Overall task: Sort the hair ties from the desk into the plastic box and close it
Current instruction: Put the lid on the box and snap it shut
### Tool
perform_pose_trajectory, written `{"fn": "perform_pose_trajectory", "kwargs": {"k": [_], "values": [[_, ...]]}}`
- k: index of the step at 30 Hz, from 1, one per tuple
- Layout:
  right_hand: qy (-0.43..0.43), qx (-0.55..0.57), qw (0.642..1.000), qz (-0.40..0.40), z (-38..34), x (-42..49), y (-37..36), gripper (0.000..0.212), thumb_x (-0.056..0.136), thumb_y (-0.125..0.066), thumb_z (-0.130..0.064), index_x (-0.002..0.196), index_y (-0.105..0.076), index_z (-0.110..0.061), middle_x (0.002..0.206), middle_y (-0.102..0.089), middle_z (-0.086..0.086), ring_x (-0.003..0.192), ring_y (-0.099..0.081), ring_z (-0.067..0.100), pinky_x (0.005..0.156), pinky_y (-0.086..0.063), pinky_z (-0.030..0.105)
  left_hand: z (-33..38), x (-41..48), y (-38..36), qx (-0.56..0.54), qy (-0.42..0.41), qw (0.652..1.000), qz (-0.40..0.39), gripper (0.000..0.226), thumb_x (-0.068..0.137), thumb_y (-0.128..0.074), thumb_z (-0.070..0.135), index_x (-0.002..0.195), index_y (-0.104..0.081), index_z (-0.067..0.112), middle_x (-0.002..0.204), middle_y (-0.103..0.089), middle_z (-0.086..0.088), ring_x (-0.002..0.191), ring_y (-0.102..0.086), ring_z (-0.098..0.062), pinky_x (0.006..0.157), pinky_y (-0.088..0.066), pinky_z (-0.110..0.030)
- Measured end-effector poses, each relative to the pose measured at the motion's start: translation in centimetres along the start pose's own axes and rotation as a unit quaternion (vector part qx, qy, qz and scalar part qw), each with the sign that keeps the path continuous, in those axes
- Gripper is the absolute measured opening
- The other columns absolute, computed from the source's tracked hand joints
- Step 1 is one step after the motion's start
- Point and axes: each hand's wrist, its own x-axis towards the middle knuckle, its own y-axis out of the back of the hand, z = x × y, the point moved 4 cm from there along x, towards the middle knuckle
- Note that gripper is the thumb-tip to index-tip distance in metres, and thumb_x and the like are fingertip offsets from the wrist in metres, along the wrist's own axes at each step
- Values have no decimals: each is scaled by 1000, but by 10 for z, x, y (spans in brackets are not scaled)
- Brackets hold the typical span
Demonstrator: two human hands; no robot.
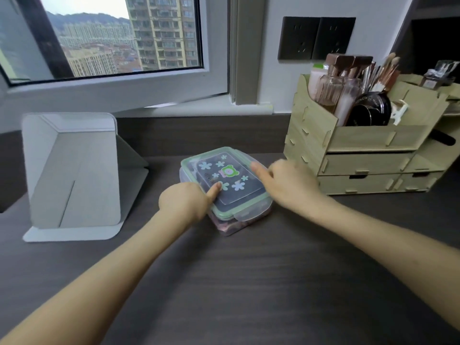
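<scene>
Obliquely, plastic box (234, 180), lengthwise far-left to near-right

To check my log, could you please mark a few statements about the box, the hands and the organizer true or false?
1. The lid sits on the plastic box. True.
2. The left hand has its thumb on the lid. True.
3. The wooden organizer stands left of the plastic box. False: it stands to its right.
4. The right hand lies flat, well away from the plastic box. False: its finger touches the lid's right edge.
</scene>
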Motion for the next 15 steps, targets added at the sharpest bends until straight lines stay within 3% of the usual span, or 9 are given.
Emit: {"fn": "perform_pose_trajectory", "kwargs": {"k": [2, 4, 5, 8, 11, 13, 15], "values": [[45, -91, 993, 62, 2, 21, 4, 58, 95, -29, -54, 77, -58, -8, 87, -61, 14, 89, -60, 34, 63, -36, 32, 3, 0, -2, -55, 0, 998, -37, 50, 97, -18, 45, 144, -28, 33, 118, -58, -14, 98, -56, -30, 76, -45, -34], [48, -133, 990, 0, 4, 37, -14, 61, 96, -29, -52, 105, -62, -2, 113, -59, 19, 106, -55, 36, 78, -41, 37, 6, -3, -4, -124, 28, 989, -68, 49, 99, -17, 41, 145, -28, 26, 128, -54, -17, 113, -54, -34, 94, -44, -39], [45, -131, 990, -32, 5, 42, -25, 61, 97, -29, -51, 108, -61, -1, 118, -59, 20, 109, -53, 37, 83, -42, 38, 5, -4, -6, -160, 35, 983, -82, 52, 99, -17, 43, 142, -34, 19, 129, -54, -18, 116, -52, -35, 99, -42, -41], [43, -78, 994, -57, 8, 48, -34, 53, 99, -28, -44, 100, -61, -2, 115, -61, 21, 105, -56, 38, 77, -41, 35, 4, -6, -6, -221, 70, 970, -74, 58, 100, -18, 40, 135, -40, -1, 125, -55, -22, 116, -53, -34, 98, -42, -39], [32, -32, 997, -69, 13, 52, -34, 52, 100, -27, -40, 98, -59, 1, 116, -60, 25, 106, -55, 39, 81, -42, 37, 6, -7, -10, -313, 78, 946, -44, 47, 102, -18, 18, 145, -18, -1, 121, -54, -28, 112, -53, -39, 96, -43, -44], [30, -12, 996, -78, 15, 56, -36, 51, 101, -28, -39, 80, -55, -2, 111, -61, 26, 103, -56, 39, 77, -40, 35, 5, -4, -13, -334, 78, 938, -45, 45, 102, -16, 17, 139, -30, -5, 119, -56, -30, 111, -54, -39, 96, -43, -43], [22, 14, 996, -90, 18, 62, -40, 50, 100, -29, -39, 61, -43, -11, 92, -61, 20, 90, -56, 36, 69, -34, 31, 5, -5, -11, -327, 58, 942, -43, 49, 102, -17, 25, 125, -45, -7, 116, -58, -28, 110, -55, -38, 92, -42, -39]]}}
